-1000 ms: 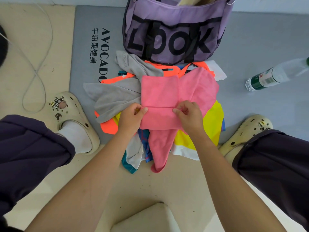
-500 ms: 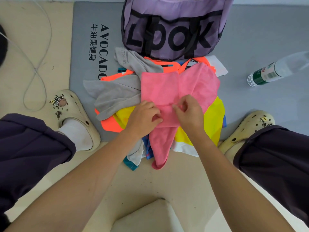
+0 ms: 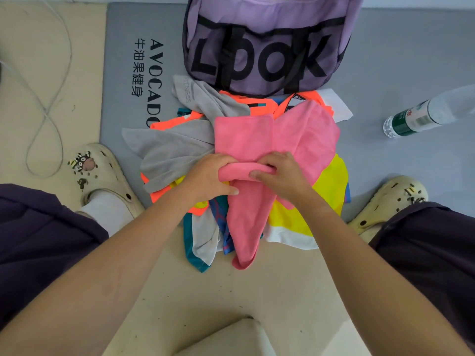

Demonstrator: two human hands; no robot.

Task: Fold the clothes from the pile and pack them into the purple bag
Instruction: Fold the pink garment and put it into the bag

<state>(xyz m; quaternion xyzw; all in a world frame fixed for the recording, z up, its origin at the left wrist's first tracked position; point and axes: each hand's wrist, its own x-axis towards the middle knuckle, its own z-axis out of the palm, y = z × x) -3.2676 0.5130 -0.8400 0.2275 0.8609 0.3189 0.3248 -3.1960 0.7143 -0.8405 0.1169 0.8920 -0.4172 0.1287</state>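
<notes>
Grey mat [image 3: 385, 73] on floor. Purple bag [image 3: 264, 39] at mat's far edge, mouth partly out of view, contents unclear. Clothes pile [image 3: 331, 181] at mat's near edge, just before bag. Pink garment [image 3: 282, 134] atop pile; left hand [image 3: 209, 177] and right hand [image 3: 281, 174] grip its rolled fold, fingers curled round it. Water bottle [image 3: 421, 116] lying toward mat's right edge.

A plastic water bottle [image 3: 426, 113] lies on the grey mat [image 3: 401, 60] — right of it all. A thin cable [image 3: 48, 104] loops over the beige floor [image 3: 257, 291]; cream clogs [image 3: 102, 173] flank the scene.
</notes>
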